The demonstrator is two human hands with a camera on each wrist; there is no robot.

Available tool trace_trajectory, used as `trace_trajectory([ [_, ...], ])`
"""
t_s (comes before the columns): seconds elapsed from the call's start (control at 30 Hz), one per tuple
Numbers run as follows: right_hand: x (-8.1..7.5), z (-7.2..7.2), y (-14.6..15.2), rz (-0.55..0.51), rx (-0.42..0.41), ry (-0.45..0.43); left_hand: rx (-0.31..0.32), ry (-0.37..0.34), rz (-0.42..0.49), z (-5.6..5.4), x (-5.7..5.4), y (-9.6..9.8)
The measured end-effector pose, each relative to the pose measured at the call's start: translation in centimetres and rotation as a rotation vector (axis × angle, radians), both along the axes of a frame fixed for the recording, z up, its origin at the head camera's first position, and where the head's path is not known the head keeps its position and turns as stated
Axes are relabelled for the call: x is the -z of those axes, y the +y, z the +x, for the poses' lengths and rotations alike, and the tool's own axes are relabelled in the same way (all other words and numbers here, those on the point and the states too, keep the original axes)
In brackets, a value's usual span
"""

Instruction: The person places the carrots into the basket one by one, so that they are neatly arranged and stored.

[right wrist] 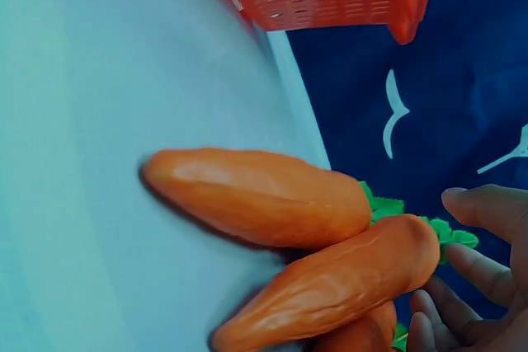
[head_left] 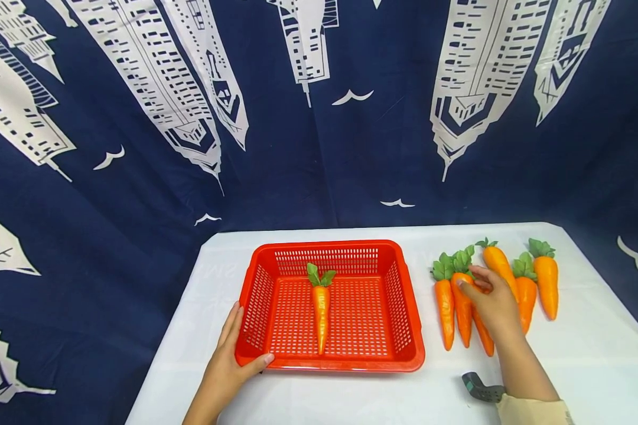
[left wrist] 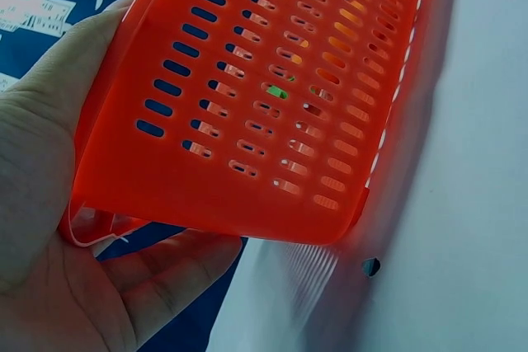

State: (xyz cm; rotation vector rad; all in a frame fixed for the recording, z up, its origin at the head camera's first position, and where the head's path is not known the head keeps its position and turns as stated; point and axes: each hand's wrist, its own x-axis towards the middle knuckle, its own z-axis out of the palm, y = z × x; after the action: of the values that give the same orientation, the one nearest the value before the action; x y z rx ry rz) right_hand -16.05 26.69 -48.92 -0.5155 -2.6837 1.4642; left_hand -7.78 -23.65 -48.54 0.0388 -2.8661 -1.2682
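Observation:
A red plastic basket with slotted walls sits on the white table, with one orange carrot with green leaves lying inside. My left hand grips the basket's front-left corner; the left wrist view shows the thumb and fingers around its rim. To the basket's right lie several carrots, leaves toward the back. Over that group hovers my right hand, thumb and fingers apart, closest to the leafy end of one carrot. It partly covers some carrots behind it.
A dark band-like device is at my right wrist, above the white table. Behind the table hangs a navy cloth printed with white buildings and birds.

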Motion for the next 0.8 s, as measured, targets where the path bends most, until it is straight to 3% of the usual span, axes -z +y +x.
trace_trajectory([
  [0.5,1.10,-0.43,-0.19,0.113,0.002,0.035,-0.005,-0.014,0.018,0.06,-0.24,0.04],
  [0.8,0.87,-0.60,-0.10,0.081,0.002,0.026,-0.004,-0.026,0.024,0.06,-0.34,0.08],
])
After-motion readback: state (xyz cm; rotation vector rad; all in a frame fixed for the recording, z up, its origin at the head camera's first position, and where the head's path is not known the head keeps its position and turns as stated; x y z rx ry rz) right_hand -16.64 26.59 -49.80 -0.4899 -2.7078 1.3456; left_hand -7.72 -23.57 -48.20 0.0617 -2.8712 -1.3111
